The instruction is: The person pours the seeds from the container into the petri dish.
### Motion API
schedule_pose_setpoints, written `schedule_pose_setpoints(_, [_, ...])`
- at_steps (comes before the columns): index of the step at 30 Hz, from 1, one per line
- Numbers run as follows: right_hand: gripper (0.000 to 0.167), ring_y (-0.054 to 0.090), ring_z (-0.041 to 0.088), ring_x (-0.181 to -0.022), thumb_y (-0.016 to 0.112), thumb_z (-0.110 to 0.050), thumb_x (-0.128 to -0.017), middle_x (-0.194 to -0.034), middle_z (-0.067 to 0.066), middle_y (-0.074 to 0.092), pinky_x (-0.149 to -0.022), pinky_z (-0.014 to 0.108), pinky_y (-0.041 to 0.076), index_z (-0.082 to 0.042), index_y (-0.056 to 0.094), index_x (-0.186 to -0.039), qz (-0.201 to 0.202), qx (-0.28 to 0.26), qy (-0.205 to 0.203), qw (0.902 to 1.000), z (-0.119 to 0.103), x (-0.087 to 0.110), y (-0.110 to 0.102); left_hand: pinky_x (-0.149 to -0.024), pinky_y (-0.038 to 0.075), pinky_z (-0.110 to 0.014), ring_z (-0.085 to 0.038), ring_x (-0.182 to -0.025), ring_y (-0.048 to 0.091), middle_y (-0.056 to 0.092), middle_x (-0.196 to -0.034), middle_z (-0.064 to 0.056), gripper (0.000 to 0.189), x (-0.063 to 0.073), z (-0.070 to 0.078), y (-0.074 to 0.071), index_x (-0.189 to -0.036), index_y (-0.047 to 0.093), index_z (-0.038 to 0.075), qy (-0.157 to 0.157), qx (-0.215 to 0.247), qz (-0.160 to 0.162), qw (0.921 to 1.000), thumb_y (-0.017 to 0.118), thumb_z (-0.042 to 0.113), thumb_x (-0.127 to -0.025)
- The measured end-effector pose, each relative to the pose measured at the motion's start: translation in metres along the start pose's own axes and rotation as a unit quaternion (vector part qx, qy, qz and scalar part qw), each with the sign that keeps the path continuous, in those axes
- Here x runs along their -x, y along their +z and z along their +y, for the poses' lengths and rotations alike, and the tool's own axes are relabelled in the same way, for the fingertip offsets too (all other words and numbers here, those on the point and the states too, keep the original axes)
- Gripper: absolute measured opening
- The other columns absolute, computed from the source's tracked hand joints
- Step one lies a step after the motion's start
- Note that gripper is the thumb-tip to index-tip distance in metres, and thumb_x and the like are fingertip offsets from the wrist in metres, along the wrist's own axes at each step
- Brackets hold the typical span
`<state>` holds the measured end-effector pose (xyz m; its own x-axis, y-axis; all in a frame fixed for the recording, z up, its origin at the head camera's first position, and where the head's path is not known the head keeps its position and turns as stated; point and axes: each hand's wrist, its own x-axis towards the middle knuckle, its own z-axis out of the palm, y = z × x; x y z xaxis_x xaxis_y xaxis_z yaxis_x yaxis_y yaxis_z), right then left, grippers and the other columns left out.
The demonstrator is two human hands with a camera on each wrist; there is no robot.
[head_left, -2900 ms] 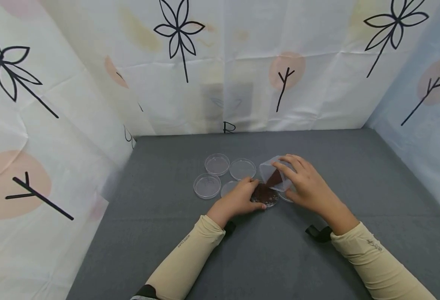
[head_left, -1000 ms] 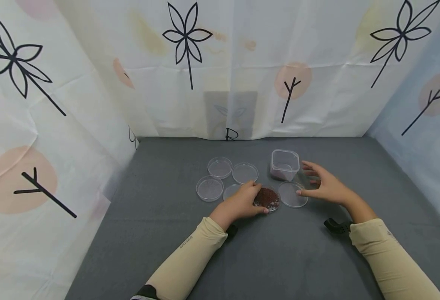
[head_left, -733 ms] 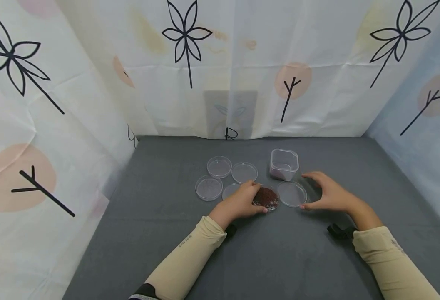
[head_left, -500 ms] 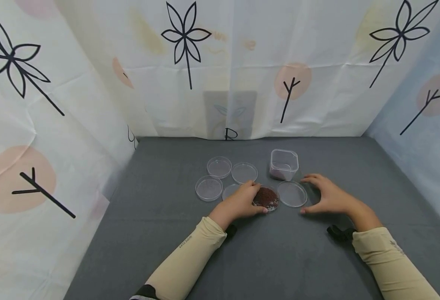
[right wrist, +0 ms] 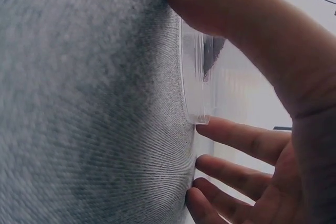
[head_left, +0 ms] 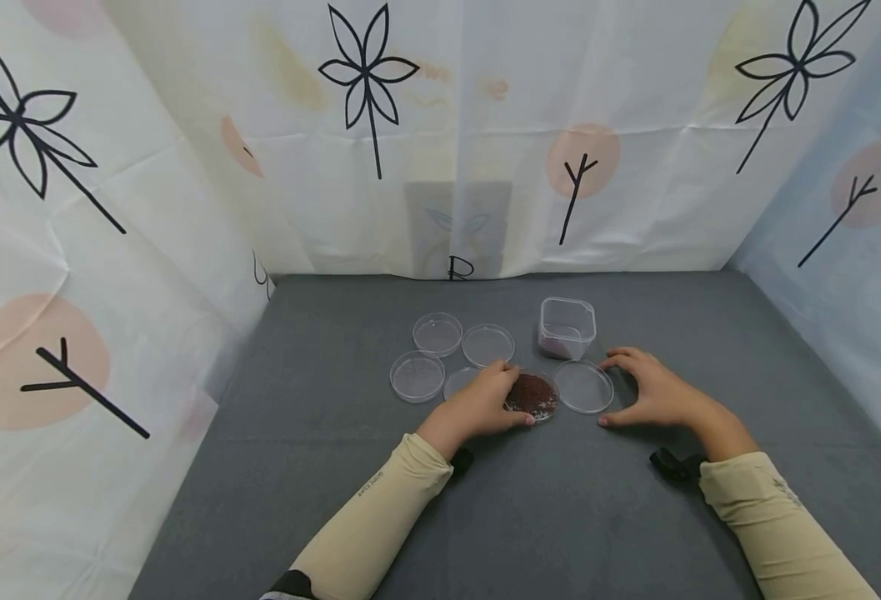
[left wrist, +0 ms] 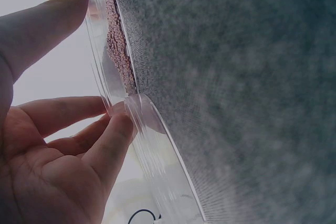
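Observation:
My left hand (head_left: 478,407) grips a clear petri dish by its rim, thumb on the near side and fingers on the far side. Reddish-brown granules (head_left: 532,395) cover most of its floor, with whitish bits at the front edge; the left wrist view shows the granules (left wrist: 119,51) heaped through the dish's wall. Just to the right lies a bare clear petri dish (head_left: 584,387). Around its right side my right hand (head_left: 658,396) spreads thumb and fingers wide. In the right wrist view, the index fingertip (right wrist: 205,125) is at the dish's rim; whether it touches is unclear.
A square clear tub (head_left: 567,328) with some granules left at its bottom stands behind the right dish. Several clear petri dishes (head_left: 417,377) cluster left of my left hand, one partly hidden by it. Printed curtains (head_left: 335,208) border the grey table (head_left: 530,517).
The right hand was tipping the tub over the left dish; the tub now stands upright behind the dishes. That hand has moved down to the right dish. My left hand stays put.

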<state>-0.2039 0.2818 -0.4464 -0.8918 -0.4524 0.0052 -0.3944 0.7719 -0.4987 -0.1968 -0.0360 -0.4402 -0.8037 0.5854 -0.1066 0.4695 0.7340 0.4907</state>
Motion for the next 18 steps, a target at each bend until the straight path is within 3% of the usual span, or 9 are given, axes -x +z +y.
schedule_pose_setpoints(7, [0.073,0.042,0.058,-0.139,0.096,-0.039,-0.075,-0.152,0.033,0.049,-0.107,0.077,0.039,0.000,0.067,-0.129,0.014,-0.004,-0.002,0.9999,0.0003,-0.0004,0.0008,-0.118,0.047,-0.039,-0.028,-0.140,0.055,0.054,-0.150,-0.018,0.082,0.0005,0.0010,-0.0002,-0.158,0.046,-0.002,0.003,-0.002,0.003,1.0000,0.081,0.039,-0.096])
schedule_pose_setpoints(14, [0.082,0.042,0.058,-0.140,0.096,-0.042,-0.074,-0.153,0.033,0.047,-0.108,0.077,0.039,0.000,0.065,-0.138,0.007,0.006,0.002,1.0000,0.0022,-0.0031,0.0025,-0.117,0.047,-0.039,-0.028,-0.140,0.055,0.054,-0.150,-0.018,0.083,0.0009,0.0007,0.0005,-0.158,0.046,-0.002,0.004,-0.007,0.006,1.0000,0.080,0.040,-0.096])
schedule_pose_setpoints(18, [0.080,0.045,0.056,-0.139,0.097,-0.041,-0.074,-0.150,0.031,0.051,-0.108,0.075,0.040,0.000,0.066,-0.136,0.023,0.000,-0.011,0.9997,0.0026,-0.0040,0.0028,-0.117,0.048,-0.039,-0.028,-0.140,0.055,0.054,-0.151,-0.018,0.083,0.0009,0.0007,0.0002,-0.159,0.045,-0.001,0.002,-0.005,0.004,1.0000,0.080,0.041,-0.096])
